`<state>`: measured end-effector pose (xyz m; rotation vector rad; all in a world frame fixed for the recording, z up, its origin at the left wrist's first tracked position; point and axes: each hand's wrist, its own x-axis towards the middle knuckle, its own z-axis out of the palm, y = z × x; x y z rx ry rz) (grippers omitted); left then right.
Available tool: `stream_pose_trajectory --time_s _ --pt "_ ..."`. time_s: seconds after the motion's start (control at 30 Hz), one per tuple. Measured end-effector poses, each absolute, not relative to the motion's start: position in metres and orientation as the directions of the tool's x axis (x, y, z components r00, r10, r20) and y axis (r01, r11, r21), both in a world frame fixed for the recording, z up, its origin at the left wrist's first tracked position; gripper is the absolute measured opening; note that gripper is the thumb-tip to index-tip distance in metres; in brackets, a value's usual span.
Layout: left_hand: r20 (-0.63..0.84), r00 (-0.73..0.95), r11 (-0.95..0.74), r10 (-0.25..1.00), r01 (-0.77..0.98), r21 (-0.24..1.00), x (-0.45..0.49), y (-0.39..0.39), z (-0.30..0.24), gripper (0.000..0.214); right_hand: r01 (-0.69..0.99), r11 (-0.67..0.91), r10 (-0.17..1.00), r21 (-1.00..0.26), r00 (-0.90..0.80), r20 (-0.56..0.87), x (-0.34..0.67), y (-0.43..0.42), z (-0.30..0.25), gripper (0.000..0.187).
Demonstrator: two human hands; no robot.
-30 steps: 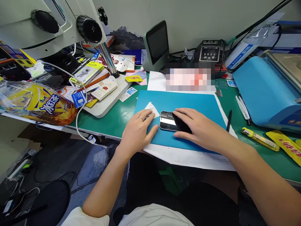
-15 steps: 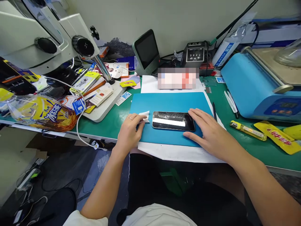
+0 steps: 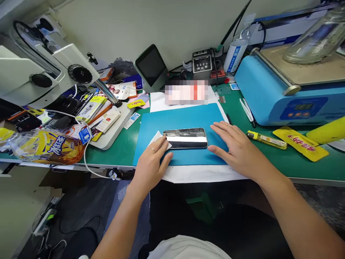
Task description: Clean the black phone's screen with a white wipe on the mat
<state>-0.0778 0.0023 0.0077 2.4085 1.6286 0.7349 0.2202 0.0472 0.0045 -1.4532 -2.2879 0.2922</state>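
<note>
Worked just beyond the near edge of a creased white paper sheet [image 3: 199,175]. Had the bare left hand [image 3: 151,163] laid over a small, thin white tissue [image 3: 155,138] at the left end of a slim, black, glass-faced phone with a shiny rim [image 3: 185,138]; could not tell whether pinching that tissue or merely pressing it. Spread the bare right hand [image 3: 234,148] by the opposite end, fingers released, too close to judge touching. Had the phone flat, glossy side up, between both hands on a blue rectangular mat [image 3: 185,158]. Probably called for light, flat fingertip pressure through the tissue, and for steadying the phone by its rim to avoid smudging the glass. Saw a slim yellow plastic tool [image 3: 268,140] lying rightward, and farther back, a boxy light-blue machine with a tan top [image 3: 258,93] and a grey-framed dark screen [image 3: 151,68].
</note>
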Motion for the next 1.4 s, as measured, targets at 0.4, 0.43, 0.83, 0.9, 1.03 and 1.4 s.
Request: stream_pose_trajectory --time_s 0.4,0.43,0.83,0.9,1.03,1.4 --pt "0.054 0.466 -0.464 0.883 0.852 0.241 -0.029 0.011 0.021 0.068 0.792 0.434 0.898 -0.429 -0.341 0.278 0.22 0.045 0.005 0.078" --pt "0.058 0.478 -0.477 0.876 0.846 0.239 -0.023 0.013 0.021 0.07 0.79 0.434 0.898 -0.432 -0.339 0.281 0.22 0.044 0.005 0.078" --pt "0.063 0.562 -0.557 0.825 0.788 0.263 0.022 0.018 0.02 0.086 0.791 0.395 0.917 -0.466 -0.313 0.246 0.222 0.046 0.007 0.076" --pt "0.066 0.589 -0.584 0.805 0.771 0.254 0.023 0.014 0.021 0.086 0.796 0.398 0.916 -0.456 -0.315 0.251 0.222 0.046 0.007 0.075" --pt "0.084 0.635 -0.633 0.768 0.732 0.252 0.02 0.005 0.019 0.08 0.807 0.402 0.914 -0.432 -0.328 0.237 0.221 0.046 0.006 0.073" --pt "0.162 0.536 -0.559 0.829 0.788 0.256 0.006 0.022 0.027 0.073 0.783 0.393 0.919 -0.483 -0.317 0.235 0.223 0.047 0.007 0.072"
